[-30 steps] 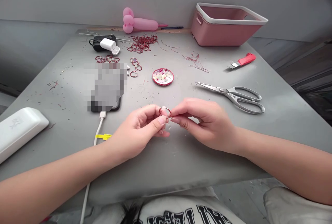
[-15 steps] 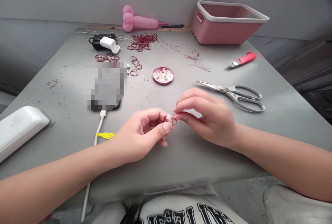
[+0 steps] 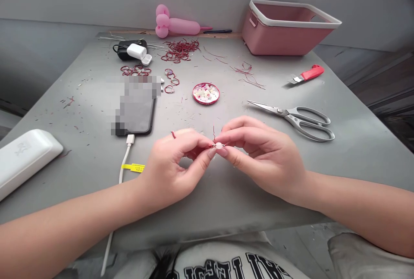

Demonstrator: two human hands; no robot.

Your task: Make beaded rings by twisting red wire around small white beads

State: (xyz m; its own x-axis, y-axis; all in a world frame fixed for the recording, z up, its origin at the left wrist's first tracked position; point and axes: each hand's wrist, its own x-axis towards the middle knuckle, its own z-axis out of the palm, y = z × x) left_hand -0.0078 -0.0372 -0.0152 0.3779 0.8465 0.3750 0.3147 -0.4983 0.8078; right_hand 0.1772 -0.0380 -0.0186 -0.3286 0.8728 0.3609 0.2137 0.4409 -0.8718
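Note:
Both hands meet over the front middle of the table. My left hand [image 3: 181, 160] is closed, thumb and index finger pinching one end of a beaded red cord [image 3: 219, 145]. Its round pale bead sits between the two hands, with small silvery beads beside it. My right hand [image 3: 263, 154] is closed too, its thumb and index finger gripping the other side of the bead. A thin loose cord end sticks up above the fingertips. Across a finger of my left hand lies a short red band [image 3: 173, 134]. Behind the hands stands a round red-rimmed dish [image 3: 206, 101] of pale and pink beads.
Silver scissors [image 3: 293, 117] and a red utility knife [image 3: 307, 75] lie at right, below a pink bin [image 3: 287, 37]. At left are a phone [image 3: 142, 111] with its white cable and a white case [image 3: 29, 158]. Red cords [image 3: 181, 50] and finished-looking beaded rings [image 3: 170, 81] lie further back.
My right fingers have closed in on the bead, and the hands have come together. The cord has turned, so the bead now faces up and a cord end stands upright.

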